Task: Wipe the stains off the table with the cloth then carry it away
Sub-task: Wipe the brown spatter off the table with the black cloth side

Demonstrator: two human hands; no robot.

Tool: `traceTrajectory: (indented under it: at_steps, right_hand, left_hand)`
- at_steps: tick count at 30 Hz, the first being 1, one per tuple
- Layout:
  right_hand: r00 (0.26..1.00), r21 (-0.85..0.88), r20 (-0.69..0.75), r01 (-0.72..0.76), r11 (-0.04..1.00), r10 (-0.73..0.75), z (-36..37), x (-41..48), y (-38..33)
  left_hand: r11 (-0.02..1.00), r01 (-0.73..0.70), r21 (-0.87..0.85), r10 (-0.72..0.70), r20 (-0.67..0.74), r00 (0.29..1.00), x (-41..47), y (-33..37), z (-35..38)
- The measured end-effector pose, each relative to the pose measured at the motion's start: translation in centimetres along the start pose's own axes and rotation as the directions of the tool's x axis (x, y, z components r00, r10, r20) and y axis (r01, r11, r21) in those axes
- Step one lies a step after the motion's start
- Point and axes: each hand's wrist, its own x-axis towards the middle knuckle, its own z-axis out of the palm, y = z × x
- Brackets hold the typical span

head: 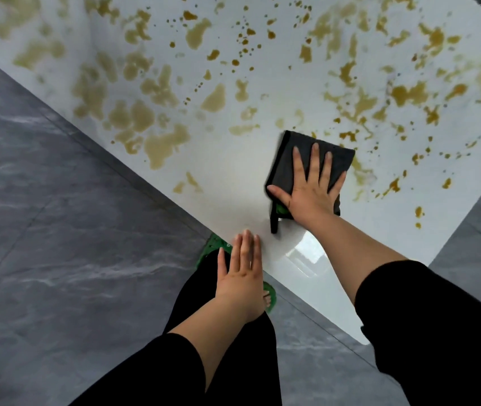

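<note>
I had the right hand point(311, 189) pressed flat, fingers spread, on the folded dark grey cloth point(297, 162) near the glossy white table's point(233, 189) edge; the left hand point(242, 276) lay open. Wet yellow-brown stains point(160, 145) could smear if I swept too lightly.

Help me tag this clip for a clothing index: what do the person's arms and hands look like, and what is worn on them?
Both arms wear loose black fabric sleeves: the left sleeve and the right sleeve each end near the elbow, leaving the forearms bare. The left hand and right hand are bare too: no gloves, rings, watch or bracelet show.
</note>
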Motion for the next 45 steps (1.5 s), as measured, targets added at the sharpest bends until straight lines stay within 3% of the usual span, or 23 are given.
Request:
traceTrajectory:
  at_steps: [4,9,13,20,27,35,39,42,45]
  right_hand:
    - [0.999,0.041,0.043,0.024,0.999,-0.026,1.4,-3.7,1.6]
    - [0.959,0.069,0.24,-0.173,0.982,0.152,5.1,-13.4,5.7]
    - [0.93,0.078,0.297,-0.252,0.965,0.219,5.1,-13.9,6.1]
    - [0.935,0.207,0.183,-0.339,0.918,0.304,1.5,-7.2,5.4]
    - [0.934,0.207,0.234,-0.32,0.924,0.271,4.3,-12.5,5.9]
    - [0.92,0.222,0.209,-0.376,0.899,0.333,2.3,-9.6,8.2]
    - [0.928,0.244,0.168,-0.366,0.898,0.333,1.9,-9.8,8.1]
    - [0.919,0.304,0.034,-0.384,0.872,0.393,1.7,-9.8,7.2]
    - [0.921,0.279,0.035,-0.381,0.882,0.387,2.2,-9.0,6.9]
  left_hand:
    - [1.0,0.022,0.013,-0.022,0.007,1.0,-0.1,0.3,-0.3]
    - [0.998,0.042,0.041,-0.044,0.042,0.998,-0.3,0.8,-1.3]
    - [0.997,0.06,0.057,-0.063,0.052,0.997,-0.3,1.0,-1.8]
    - [0.992,0.067,0.107,-0.067,0.0,0.998,0.0,0.8,-0.9]
    - [0.982,0.079,0.174,-0.068,-0.067,0.995,-0.5,1.4,-1.3]
    - [0.954,0.05,0.295,0.027,-0.253,0.967,0.0,1.2,-3.5]
    - [0.986,-0.018,0.168,0.084,-0.39,0.917,2.4,2.5,-6.3]
    - [0.994,-0.084,0.068,0.102,-0.337,0.936,6.1,4.6,-9.0]
    - [0.98,-0.137,0.145,0.162,-0.182,0.97,9.6,6.1,-10.9]
